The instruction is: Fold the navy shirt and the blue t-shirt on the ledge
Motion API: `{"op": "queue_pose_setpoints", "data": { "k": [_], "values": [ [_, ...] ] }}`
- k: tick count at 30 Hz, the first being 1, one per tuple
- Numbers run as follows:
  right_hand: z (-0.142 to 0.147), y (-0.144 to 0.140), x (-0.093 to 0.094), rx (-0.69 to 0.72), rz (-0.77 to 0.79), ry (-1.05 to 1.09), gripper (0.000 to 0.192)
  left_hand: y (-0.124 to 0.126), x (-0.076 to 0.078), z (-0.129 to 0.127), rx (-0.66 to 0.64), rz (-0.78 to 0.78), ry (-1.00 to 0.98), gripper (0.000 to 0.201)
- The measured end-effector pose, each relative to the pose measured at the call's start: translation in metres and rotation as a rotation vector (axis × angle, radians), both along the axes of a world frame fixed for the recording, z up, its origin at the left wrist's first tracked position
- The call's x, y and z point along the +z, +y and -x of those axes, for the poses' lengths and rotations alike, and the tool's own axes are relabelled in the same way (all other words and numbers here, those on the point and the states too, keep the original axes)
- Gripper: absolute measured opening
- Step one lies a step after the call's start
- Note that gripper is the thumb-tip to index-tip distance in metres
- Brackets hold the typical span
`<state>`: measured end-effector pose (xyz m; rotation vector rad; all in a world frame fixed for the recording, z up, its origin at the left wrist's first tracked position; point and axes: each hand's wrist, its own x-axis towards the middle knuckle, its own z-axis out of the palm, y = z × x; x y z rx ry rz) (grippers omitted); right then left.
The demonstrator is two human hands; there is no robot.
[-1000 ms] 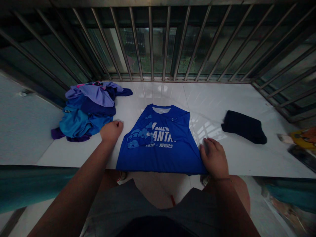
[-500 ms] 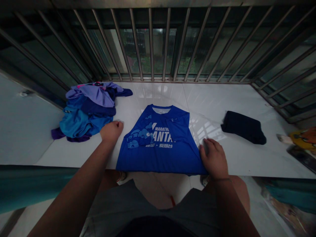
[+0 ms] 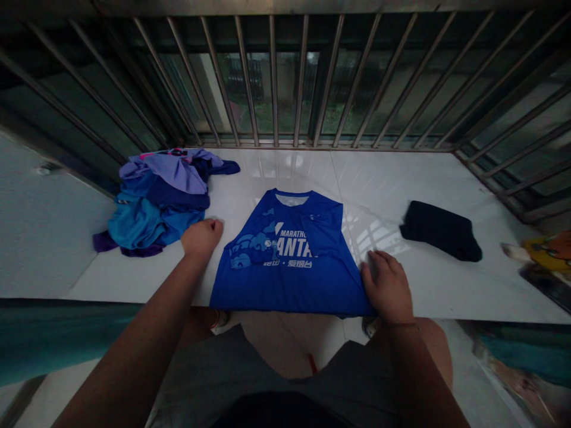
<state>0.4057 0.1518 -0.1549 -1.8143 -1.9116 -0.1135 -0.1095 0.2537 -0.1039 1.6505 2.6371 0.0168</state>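
A blue sleeveless running vest (image 3: 285,267) with white lettering lies flat, front up, on the white tiled ledge (image 3: 392,178). Its hem hangs at the ledge's near edge, and its right shoulder part is folded inward. My right hand (image 3: 387,286) rests palm down on the vest's lower right corner, fingers curled over the side edge. My left hand (image 3: 201,238) is a closed fist on the ledge just left of the vest's armhole; I cannot tell whether it touches the cloth.
A heap of blue and purple clothes (image 3: 156,199) lies at the ledge's left back. A folded dark garment (image 3: 441,230) sits to the right. Metal window bars (image 3: 272,77) close off the back and sides. A yellow object (image 3: 548,249) is at far right.
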Motion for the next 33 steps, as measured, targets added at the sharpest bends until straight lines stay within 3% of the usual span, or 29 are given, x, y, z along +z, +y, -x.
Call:
{"op": "queue_pose_setpoints", "data": {
  "k": [12, 16, 22, 27, 33],
  "values": [
    [-0.002, 0.000, 0.000, 0.010, -0.015, 0.023, 0.046, 0.001, -0.003, 0.002, -0.004, -0.016, 0.015, 0.061],
    [0.000, -0.006, 0.011, 0.089, -0.025, 0.010, 0.044, 0.002, -0.004, 0.002, -0.006, -0.010, 0.017, 0.060],
    [0.044, 0.004, 0.031, 0.168, 0.137, -0.078, 0.044, 0.002, -0.003, 0.001, -0.011, -0.013, 0.006, 0.059],
    [0.067, 0.029, 0.032, 0.080, 0.293, -0.101, 0.030, 0.002, -0.002, 0.000, -0.010, -0.007, 0.000, 0.058],
    [0.046, 0.028, 0.046, 0.028, 0.098, -0.102, 0.036, 0.002, -0.003, 0.000, -0.009, -0.017, -0.013, 0.059]
  ]
}}
